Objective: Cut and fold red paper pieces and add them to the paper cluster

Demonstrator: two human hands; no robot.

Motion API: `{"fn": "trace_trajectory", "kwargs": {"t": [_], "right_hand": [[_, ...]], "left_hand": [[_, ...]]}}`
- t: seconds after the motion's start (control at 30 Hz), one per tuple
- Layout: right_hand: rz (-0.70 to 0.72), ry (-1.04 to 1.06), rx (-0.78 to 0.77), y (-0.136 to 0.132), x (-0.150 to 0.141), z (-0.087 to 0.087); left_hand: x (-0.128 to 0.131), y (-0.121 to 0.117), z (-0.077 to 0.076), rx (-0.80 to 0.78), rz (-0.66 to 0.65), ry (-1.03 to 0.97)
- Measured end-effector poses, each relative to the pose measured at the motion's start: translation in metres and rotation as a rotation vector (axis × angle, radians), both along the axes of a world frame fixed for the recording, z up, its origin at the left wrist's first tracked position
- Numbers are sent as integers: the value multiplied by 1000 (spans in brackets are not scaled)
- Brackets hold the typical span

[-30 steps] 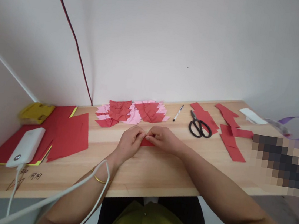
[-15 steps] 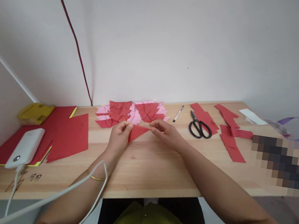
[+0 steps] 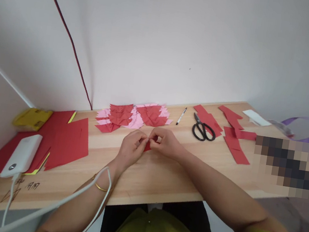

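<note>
A small piece of red paper [image 3: 148, 146] is pinched between my two hands, above the middle of the table; most of it is hidden by the fingers. My left hand [image 3: 133, 146] grips it from the left with thumb and forefinger. From the right, my right hand [image 3: 164, 142] closes on it too, and the fingertips of both hands nearly meet. Just behind the hands lie folded red paper pieces [image 3: 150, 114] and pink paper pieces [image 3: 136, 119], overlapping in two piles against the wall.
Black-handled scissors [image 3: 204, 129] and a pen [image 3: 181, 116] lie right of the piles, near red paper scraps [image 3: 237, 147]. Left are red paper sheets [image 3: 70, 144], a white power bank [image 3: 21, 156] and a yellow packet [image 3: 32, 119]. A white cable [image 3: 51, 206] crosses my left forearm.
My right hand has come in to the left and now pinches the red paper beside my left hand. The paper's triangle shape, visible before, is now mostly covered. The view has shifted slightly.
</note>
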State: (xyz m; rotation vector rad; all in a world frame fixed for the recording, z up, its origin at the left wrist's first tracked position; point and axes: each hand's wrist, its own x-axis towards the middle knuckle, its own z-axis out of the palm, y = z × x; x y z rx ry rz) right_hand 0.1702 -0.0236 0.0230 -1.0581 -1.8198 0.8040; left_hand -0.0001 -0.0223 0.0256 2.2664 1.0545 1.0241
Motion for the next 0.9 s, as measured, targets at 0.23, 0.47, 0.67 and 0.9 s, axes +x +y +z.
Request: {"fn": "trace_trajectory", "kwargs": {"t": [0.23, 0.47, 0.67, 0.9], "right_hand": [[-108, -80, -52, 10, 20, -3], [-364, -57, -81, 24, 46, -6], [25, 12, 25, 8, 16, 3], [-19, 45, -34, 6, 12, 1]], "left_hand": [[-11, 3, 8, -67, 159, -173], [-22, 17, -3, -383, 264, -511], [-8, 9, 0, -306, 178, -282], [-6, 10, -5, -534, 95, -442]]}}
